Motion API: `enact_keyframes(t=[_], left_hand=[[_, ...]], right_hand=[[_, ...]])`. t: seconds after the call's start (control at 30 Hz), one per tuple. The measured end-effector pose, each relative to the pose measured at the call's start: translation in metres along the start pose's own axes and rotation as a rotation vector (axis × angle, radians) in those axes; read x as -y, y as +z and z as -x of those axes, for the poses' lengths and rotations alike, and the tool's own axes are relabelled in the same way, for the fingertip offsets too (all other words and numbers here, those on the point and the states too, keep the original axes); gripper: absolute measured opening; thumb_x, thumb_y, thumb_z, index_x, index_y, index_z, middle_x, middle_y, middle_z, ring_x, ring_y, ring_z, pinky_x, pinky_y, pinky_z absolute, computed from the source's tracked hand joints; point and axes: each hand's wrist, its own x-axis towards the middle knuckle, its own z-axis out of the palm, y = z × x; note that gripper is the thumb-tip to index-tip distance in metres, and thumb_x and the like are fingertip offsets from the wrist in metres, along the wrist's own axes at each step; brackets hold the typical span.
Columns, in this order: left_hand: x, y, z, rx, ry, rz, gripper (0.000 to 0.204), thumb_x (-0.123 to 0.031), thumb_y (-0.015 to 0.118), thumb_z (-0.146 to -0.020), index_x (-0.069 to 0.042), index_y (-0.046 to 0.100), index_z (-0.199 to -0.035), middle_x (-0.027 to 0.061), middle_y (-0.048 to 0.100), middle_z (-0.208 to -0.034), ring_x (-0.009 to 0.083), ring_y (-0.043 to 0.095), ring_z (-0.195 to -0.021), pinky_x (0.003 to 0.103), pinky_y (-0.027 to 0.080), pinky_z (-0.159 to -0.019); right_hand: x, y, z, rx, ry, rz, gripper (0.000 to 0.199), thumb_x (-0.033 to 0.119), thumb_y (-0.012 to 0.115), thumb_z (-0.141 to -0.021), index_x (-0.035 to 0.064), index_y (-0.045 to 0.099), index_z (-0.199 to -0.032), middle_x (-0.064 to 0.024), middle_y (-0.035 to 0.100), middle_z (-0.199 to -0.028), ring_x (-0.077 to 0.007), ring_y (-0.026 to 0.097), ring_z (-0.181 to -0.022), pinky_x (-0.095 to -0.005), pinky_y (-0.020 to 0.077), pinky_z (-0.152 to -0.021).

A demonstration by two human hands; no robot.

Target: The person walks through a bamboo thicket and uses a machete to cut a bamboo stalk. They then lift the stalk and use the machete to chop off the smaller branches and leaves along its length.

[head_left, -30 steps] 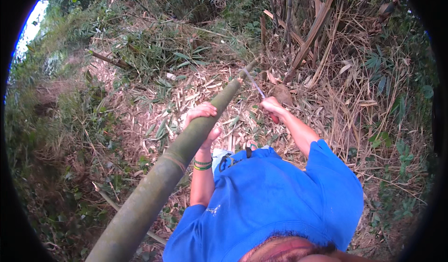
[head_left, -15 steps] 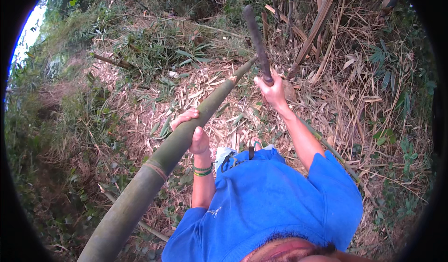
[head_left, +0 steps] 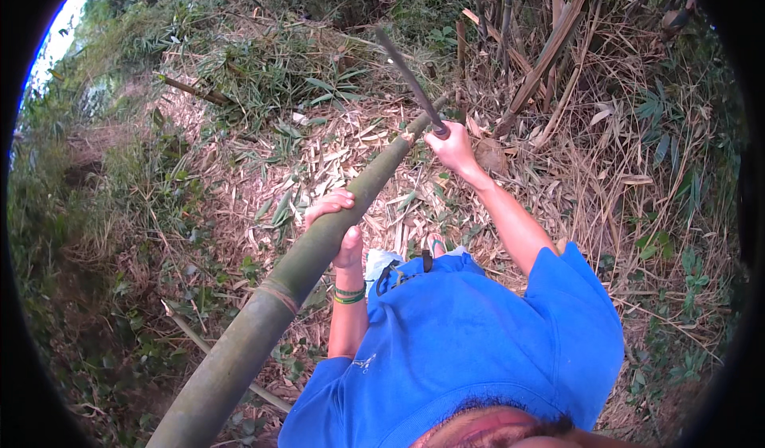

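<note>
A thick green bamboo pole [head_left: 263, 312] slants from the lower left edge up toward the far middle. My left hand [head_left: 339, 223] is closed round it from below, fingers over the left side and thumb at the right. My right hand [head_left: 454, 148] grips the handle of a machete [head_left: 408, 75], whose dark blade points up and to the left. In this view the blade crosses the pole's thin far part; whether it touches the pole I cannot tell. A pale cut mark [head_left: 409, 137] shows on the pole just short of the blade.
Dry bamboo leaves [head_left: 319, 165] and chips cover the ground. At the far right stand bamboo stems [head_left: 550, 57] with dry stalks. A cut stick [head_left: 191, 89] pokes out of the grass at the left; a thinner stem [head_left: 187, 328] passes under the pole. My sandalled foot [head_left: 436, 245] is below.
My right hand has moved slightly left, and the machete blade has swung left across the line of the pole. The pole and my left hand have shifted a little to the right.
</note>
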Motion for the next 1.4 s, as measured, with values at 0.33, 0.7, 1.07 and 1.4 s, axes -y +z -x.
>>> enact_keyframes(t=[0.33, 0.7, 1.07, 1.4], left_hand=[[-0.009, -0.01, 0.011, 0.02, 0.011, 0.007, 0.047, -0.025, 0.08, -0.071, -0.002, 0.051, -0.1, 0.0145, 0.059, -0.093, 0.0283, 0.057, -0.093, 0.048, 0.043, -0.092], [-0.033, -0.017, 0.015, 0.056, 0.04, -0.064, 0.05, -0.032, 0.083, -0.071, -0.002, 0.052, -0.097, 0.0128, 0.062, -0.086, 0.0283, 0.06, -0.087, 0.05, 0.047, -0.089], [-0.033, -0.024, 0.022, 0.173, 0.021, -0.03, 0.052, -0.034, 0.083, -0.067, -0.003, 0.052, -0.095, 0.0138, 0.061, -0.084, 0.0287, 0.059, -0.085, 0.05, 0.041, -0.09], [-0.03, -0.01, 0.011, 0.215, 0.007, -0.037, 0.051, -0.034, 0.083, -0.068, -0.003, 0.052, -0.094, 0.0132, 0.061, -0.084, 0.0278, 0.059, -0.083, 0.049, 0.043, -0.089]], right_hand=[[-0.03, -0.001, 0.007, 0.114, 0.054, 0.18, 0.027, 0.02, 0.066, -0.075, -0.0005, 0.054, -0.062, -0.0047, 0.054, -0.053, -0.0133, 0.05, -0.051, -0.036, 0.04, -0.051], [-0.052, 0.004, 0.019, 0.312, 0.102, 0.235, 0.026, 0.02, 0.064, -0.073, -0.0003, 0.056, -0.061, -0.0089, 0.059, -0.057, -0.0188, 0.057, -0.053, -0.0372, 0.0444, -0.053], [-0.07, -0.015, 0.043, 0.355, 0.203, 0.265, 0.028, 0.021, 0.065, -0.074, -0.0009, 0.053, -0.062, -0.0037, 0.05, -0.052, -0.0132, 0.046, -0.05, -0.0368, 0.0371, -0.049], [-0.119, -0.004, 0.059, 0.337, 0.256, 0.32, 0.027, 0.023, 0.066, -0.074, -0.0022, 0.059, -0.066, -0.0121, 0.056, -0.054, -0.0161, 0.055, -0.053, -0.0369, 0.0443, -0.054]])
